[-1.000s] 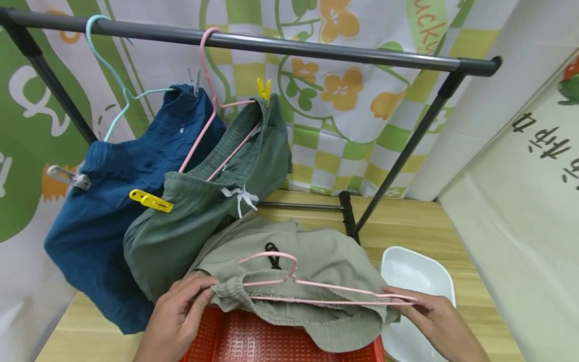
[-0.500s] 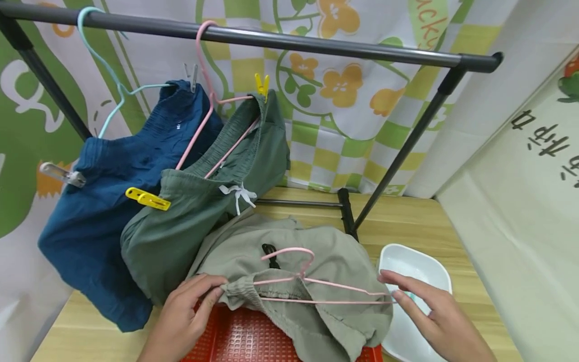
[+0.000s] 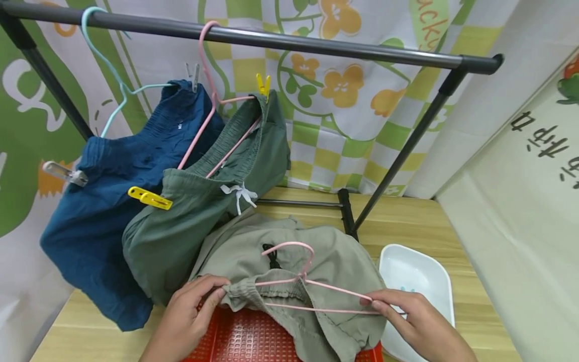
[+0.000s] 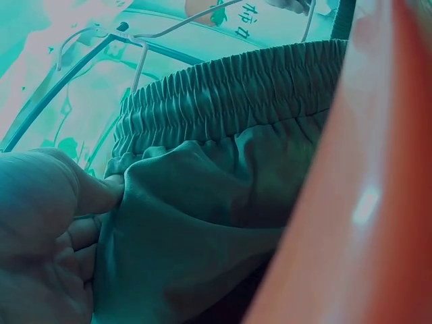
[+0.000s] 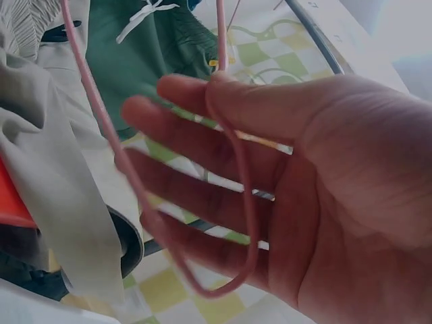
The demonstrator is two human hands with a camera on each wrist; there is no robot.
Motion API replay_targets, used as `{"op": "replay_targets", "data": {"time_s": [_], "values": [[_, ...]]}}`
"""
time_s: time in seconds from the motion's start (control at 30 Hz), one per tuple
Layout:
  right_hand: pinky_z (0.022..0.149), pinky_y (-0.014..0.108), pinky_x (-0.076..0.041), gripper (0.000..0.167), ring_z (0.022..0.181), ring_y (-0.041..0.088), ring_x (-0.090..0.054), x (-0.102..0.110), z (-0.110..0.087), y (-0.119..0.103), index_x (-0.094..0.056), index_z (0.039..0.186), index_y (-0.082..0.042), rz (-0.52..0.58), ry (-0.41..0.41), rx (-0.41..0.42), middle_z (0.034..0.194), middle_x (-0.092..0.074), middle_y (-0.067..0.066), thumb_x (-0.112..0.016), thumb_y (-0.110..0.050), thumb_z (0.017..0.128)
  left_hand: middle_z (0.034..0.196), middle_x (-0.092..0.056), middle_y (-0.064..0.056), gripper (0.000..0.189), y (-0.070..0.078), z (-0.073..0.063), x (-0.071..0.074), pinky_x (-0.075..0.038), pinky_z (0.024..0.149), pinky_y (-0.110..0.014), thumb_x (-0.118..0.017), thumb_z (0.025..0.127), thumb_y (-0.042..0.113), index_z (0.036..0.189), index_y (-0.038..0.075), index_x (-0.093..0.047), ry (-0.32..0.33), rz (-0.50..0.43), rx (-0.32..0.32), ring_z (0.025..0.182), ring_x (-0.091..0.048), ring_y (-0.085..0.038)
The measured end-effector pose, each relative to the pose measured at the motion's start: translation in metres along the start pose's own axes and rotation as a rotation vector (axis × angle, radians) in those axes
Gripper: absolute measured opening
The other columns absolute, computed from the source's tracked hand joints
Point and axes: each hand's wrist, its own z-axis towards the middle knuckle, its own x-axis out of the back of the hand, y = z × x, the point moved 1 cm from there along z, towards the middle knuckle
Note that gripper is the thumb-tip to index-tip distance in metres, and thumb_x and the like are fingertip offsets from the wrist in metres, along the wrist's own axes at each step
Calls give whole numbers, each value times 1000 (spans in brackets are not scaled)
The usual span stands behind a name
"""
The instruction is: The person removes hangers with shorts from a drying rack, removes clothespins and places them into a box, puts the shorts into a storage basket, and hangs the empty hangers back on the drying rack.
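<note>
My left hand (image 3: 192,314) pinches the left corner of the elastic waistband on a pair of greyish-khaki shorts (image 3: 332,246). The left wrist view shows thumb and fingers at the edge of that gathered waistband (image 4: 223,94). A pink clothes hanger (image 3: 336,288) has its left end inside the waist opening, while its right end sticks out over the slack side of the fabric. My right hand (image 3: 413,319) pinches the hanger's upper right arm between thumb and index finger. In the right wrist view the remaining fingers extend behind the hanger's looped end (image 5: 250,209).
A black rail (image 3: 334,48) carries blue shorts (image 3: 122,166) and dark green shorts (image 3: 194,221) on hangers, with clothespins at their waists. Beneath the khaki shorts is a red basket (image 3: 246,337). A white dish (image 3: 436,279) stands at the right on the wooden table (image 3: 470,281).
My right hand let go of the waistband's right side, which dropped and folded inward. The hanger shifted slightly right. After coming away, the right hand now pinches the hanger; my left keeps its grip.
</note>
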Motion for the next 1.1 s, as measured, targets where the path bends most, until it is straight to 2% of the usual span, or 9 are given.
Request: {"op": "replay_targets", "data": {"time_s": [0.13, 0.23, 0.3, 0.37, 0.47, 0.7, 0.9, 1.0, 1.1], "values": [[83, 14, -52, 38, 93, 11, -71, 2, 0, 1, -74, 115, -12, 59, -2, 14, 103, -76, -3, -65, 16, 92, 99, -64, 21, 23, -1, 1, 1, -55, 74, -30, -65, 102, 8, 107, 30, -72, -14, -10, 6, 86, -60, -3], [84, 15, -53, 40, 93, 11, -71, 4, 0, 2, -74, 114, -12, 66, 17, 36, 102, -76, -4, -64, 19, 90, 102, -65, 20, 22, -3, 2, 2, -56, 75, -30, -64, 103, 9, 109, 28, -72, -37, -13, -37, 89, -62, -3], [84, 16, -53, 42, 92, 12, -71, 8, -2, 3, -74, 113, -11, 58, 35, 55, 100, -76, -3, -65, 21, 88, 103, -66, 18, 19, -5, 2, 2, -55, 72, -28, -63, 104, 10, 112, 25, -72, -80, -28, -77, 87, -61, -4], [84, 16, -53, 43, 93, 9, -71, 14, -6, 4, -74, 113, -13, 39, 41, 34, 101, -76, -6, -65, 21, 87, 105, -67, 16, 17, -7, 2, 3, -55, 71, -28, -62, 105, 13, 114, 23, -72, -121, -51, -110, 85, -61, -5], [84, 16, -53, 47, 92, 8, -71, 26, -13, 6, -73, 115, -14, 9, 45, 18, 101, -76, -8, -66, 22, 86, 104, -67, 14, 16, -10, 0, 6, -54, 68, -27, -61, 105, 16, 115, 22, -72, -170, -74, -130, 83, -60, -5], [81, 13, -51, 44, 88, 6, -68, 56, -27, 13, -74, 113, -12, -66, 72, 32, 95, -75, -8, -64, 23, 87, 101, -66, 14, 17, -15, -2, 10, -55, 67, -27, -64, 103, 10, 108, 25, -70, -186, -56, -215, 84, -62, -4], [81, 10, -50, 41, 90, -1, -67, 90, -43, 12, -73, 112, -8, -174, 99, 26, 96, -74, -8, -60, 24, 90, 103, -67, 14, 19, -23, -2, 7, -57, 74, -28, -65, 102, 6, 110, 23, -69, -201, -21, -284, 89, -65, -6], [85, 10, -49, 37, 93, -2, -67, 106, -44, 9, -73, 111, -4, -227, 134, 18, 96, -75, -7, -58, 24, 91, 105, -67, 12, 15, -29, -3, 6, -58, 77, -29, -65, 103, 10, 112, 21, -70, -266, 24, -282, 92, -64, -6], [84, 9, -50, 33, 94, -5, -68, 115, -40, 5, -72, 110, 0, -267, 207, 6, 98, -75, -9, -55, 23, 94, 110, -67, 8, 12, -36, -4, 4, -58, 82, -31, -64, 104, 16, 113, 19, -72, -384, 58, -252, 97, -64, -8]]}}
